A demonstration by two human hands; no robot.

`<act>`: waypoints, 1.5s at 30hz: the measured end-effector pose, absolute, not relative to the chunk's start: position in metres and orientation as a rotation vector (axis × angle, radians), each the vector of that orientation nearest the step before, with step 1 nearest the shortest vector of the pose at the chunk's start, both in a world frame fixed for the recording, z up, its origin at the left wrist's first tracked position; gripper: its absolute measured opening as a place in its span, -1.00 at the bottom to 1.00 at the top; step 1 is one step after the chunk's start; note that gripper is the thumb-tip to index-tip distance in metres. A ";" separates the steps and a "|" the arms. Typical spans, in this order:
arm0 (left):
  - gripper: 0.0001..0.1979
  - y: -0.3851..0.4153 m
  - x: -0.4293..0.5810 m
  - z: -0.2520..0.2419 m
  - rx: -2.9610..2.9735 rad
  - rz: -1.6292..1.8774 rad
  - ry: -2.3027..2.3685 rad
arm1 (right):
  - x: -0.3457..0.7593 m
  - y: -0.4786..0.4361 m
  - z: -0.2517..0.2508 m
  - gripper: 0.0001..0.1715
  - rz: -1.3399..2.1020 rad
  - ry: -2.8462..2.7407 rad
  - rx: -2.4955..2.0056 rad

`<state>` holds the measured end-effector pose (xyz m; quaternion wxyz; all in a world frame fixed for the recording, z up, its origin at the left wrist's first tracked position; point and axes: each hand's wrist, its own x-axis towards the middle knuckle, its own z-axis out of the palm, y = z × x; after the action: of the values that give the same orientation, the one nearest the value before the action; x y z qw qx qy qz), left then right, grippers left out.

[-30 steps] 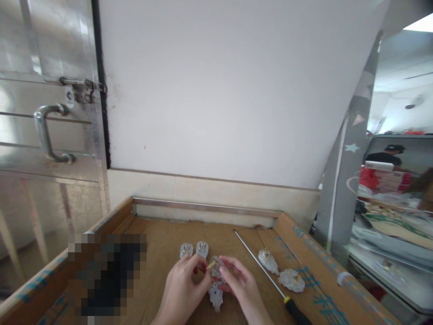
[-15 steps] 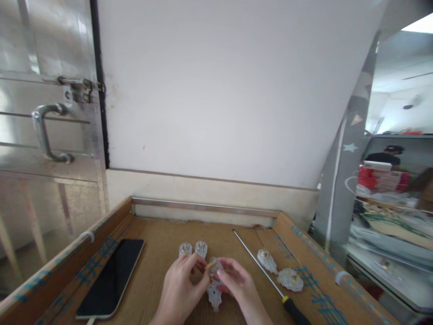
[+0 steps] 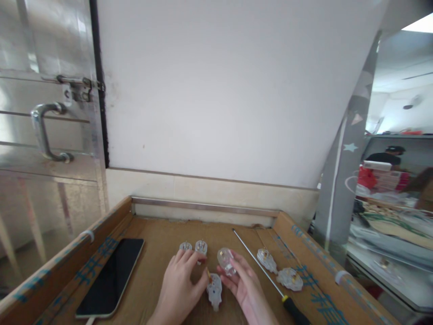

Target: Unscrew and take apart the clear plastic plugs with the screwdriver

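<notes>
My left hand [image 3: 182, 282] is bent over the board, its thumb and fingers drawn in around a small brass pin [image 3: 209, 274] by the thumb tip. Just below lies a clear plastic plug half [image 3: 214, 292] on the cardboard; how far the pin touches it is hard to see. In my right hand [image 3: 241, 280], the fingertips grip a clear plastic plug cover [image 3: 226, 261], raised and tilted. Two clear plug parts with metal pins, a left one [image 3: 185, 246] and a right one [image 3: 201, 247], stand beyond my left fingers, partly covered by them.
A screwdriver [image 3: 291, 309] lies slanting at my right. Beyond it are two clear plug pieces, one farther [image 3: 266, 260] and one nearer [image 3: 290, 279]. A phone [image 3: 111, 277] with a cable rests at left. Raised cardboard walls [image 3: 314, 266] edge the work surface. Another person [image 3: 385, 155] is far right.
My hands have drawn apart. The right hand has shifted right and up with the clear cover, uncovering the plug half on the cardboard. The brass pin now sits lower, by my left thumb.
</notes>
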<state>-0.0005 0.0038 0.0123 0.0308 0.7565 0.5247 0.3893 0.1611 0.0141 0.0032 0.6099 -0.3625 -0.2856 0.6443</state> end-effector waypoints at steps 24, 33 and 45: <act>-0.86 0.007 0.003 0.005 2.064 1.305 1.330 | 0.159 0.017 -0.008 -0.33 1.506 -0.757 -0.926; -0.69 0.001 0.007 0.006 2.332 1.101 1.248 | 0.158 0.014 -0.007 -0.39 1.498 -0.797 -0.873; -0.71 0.003 0.007 0.002 2.129 1.156 1.225 | 0.159 0.016 -0.011 -0.33 1.518 -0.812 -0.895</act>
<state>0.0067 0.0033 0.0017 0.2117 0.7665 0.4409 0.4162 0.1587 0.0161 -0.0111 0.5650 -0.3807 -0.3452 0.6455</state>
